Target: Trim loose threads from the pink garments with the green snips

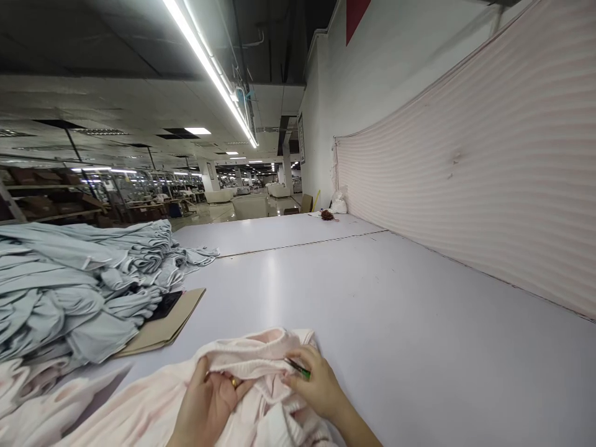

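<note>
A pale pink knitted garment [254, 354] lies bunched on the white table at the bottom centre. My left hand [209, 403], with a gold ring on one finger, is closed on a fold of it. My right hand [316, 385] presses on the garment's right side and pinches a small green-handled tool [298, 369] against the fabric. The two hands sit close together on the same bunch of cloth.
A tall heap of light blue-grey garments [79, 279] fills the left, resting partly on a brown cardboard sheet [174, 323] with a dark object on it. The white table [395, 310] runs far ahead. Pink striped fabric [488, 186] hangs along the right wall.
</note>
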A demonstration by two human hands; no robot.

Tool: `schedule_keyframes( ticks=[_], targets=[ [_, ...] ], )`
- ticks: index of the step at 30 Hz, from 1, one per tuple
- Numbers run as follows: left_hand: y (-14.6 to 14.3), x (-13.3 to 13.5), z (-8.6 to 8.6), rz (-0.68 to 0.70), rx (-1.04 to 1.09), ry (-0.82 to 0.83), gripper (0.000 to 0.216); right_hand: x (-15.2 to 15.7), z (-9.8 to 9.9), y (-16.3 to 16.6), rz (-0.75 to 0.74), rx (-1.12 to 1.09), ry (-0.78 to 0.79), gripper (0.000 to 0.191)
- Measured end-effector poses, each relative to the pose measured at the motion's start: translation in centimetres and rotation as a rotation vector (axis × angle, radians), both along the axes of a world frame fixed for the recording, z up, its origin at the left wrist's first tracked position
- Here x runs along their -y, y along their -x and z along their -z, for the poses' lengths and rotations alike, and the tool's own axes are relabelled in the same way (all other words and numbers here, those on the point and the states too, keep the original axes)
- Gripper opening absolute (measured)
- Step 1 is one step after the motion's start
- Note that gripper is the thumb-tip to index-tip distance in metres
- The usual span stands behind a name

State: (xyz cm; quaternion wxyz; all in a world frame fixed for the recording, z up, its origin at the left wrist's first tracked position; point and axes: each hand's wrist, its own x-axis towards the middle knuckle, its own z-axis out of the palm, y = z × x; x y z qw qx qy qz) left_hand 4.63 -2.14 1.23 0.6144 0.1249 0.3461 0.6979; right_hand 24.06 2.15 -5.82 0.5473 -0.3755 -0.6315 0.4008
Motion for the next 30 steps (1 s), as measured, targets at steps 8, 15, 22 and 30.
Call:
schedule_keyframes(
  ticks=[8,15,22,30],
  targets=[
    [0.0,0.2,0.3,0.035,-0.044,0.055,0.04,-2.9,-0.4,1.5,0.215,-0.068,0.056,0.039],
    [0.4,0.7,0.2,0.062,-0.03,-0.035,0.041,-2.6,-0.2,2.7,0.181,-0.174,0.149,0.048],
    [0.3,1.7,-0.5,0.011,-0.161,-0.046,0.034,-2.1,-0.4,-0.3,0.205,-0.205,0.193,0.048],
    [0.3,1.3,3.1,0.225,-0.391,0.064,0.018,-0.7,0.0,3.2,0.041,-0.233,0.354,0.061]
  ],
)
